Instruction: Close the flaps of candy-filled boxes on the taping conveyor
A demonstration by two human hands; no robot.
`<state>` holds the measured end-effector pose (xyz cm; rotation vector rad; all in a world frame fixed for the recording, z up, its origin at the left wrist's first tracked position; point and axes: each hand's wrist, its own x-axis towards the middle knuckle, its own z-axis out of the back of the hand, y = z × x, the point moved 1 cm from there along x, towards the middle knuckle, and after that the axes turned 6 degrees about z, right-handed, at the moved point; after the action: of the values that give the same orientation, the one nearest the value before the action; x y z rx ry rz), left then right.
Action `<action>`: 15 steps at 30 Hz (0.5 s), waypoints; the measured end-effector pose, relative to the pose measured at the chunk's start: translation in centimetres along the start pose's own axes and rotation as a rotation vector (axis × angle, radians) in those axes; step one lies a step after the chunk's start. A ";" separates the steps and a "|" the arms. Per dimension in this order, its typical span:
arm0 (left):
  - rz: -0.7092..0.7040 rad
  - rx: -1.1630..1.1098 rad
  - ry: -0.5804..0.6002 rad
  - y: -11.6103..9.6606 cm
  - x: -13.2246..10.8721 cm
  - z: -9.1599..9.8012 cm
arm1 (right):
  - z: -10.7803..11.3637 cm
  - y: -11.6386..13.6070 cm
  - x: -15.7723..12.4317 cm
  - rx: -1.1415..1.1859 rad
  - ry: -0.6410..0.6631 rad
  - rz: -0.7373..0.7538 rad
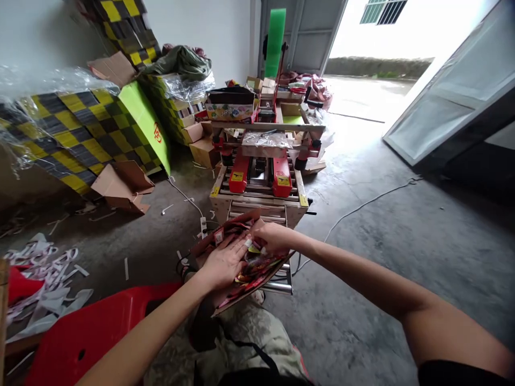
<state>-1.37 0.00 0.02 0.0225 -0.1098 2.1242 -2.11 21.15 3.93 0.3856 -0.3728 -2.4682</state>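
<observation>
An open cardboard box (250,216) filled with small red and multicoloured plastic packets (261,266) sits in front of me, tilted, at the near end of a roller conveyor. My left hand (225,264) lies flat over the packets, its fingers stretched out toward the far side. Close to those fingertips, my right hand (272,237) reaches in from the right with curled fingers. What its fingers hold, if anything, is hidden.
Ahead stands a carton-sealing machine (261,177) with red side belts and a green tape roll (275,43). Stacked yellow-and-black cartons (76,128) fill the left. A red plastic stool (100,327) is at lower left. A cable (362,206) crosses the floor at right.
</observation>
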 end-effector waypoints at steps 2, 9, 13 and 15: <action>0.056 -0.057 0.059 0.4 0.2 -0.3 | 0.9 0.2 -0.4 0.086 0.117 0.013; 0.150 -0.263 0.155 0.5 0.9 0.4 | 1.3 0.3 -6.1 0.518 0.174 0.221; 0.158 -0.486 0.207 0.6 0.5 0.2 | 0.7 -0.8 -3.9 0.360 0.091 0.106; 0.256 -0.663 0.220 0.4 -0.1 -0.2 | 1.7 -1.7 -1.5 0.323 0.093 0.053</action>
<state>-1.69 -0.28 -0.18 -0.6422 -0.7080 2.2269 -2.39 23.69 5.14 0.6128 -0.7358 -2.3298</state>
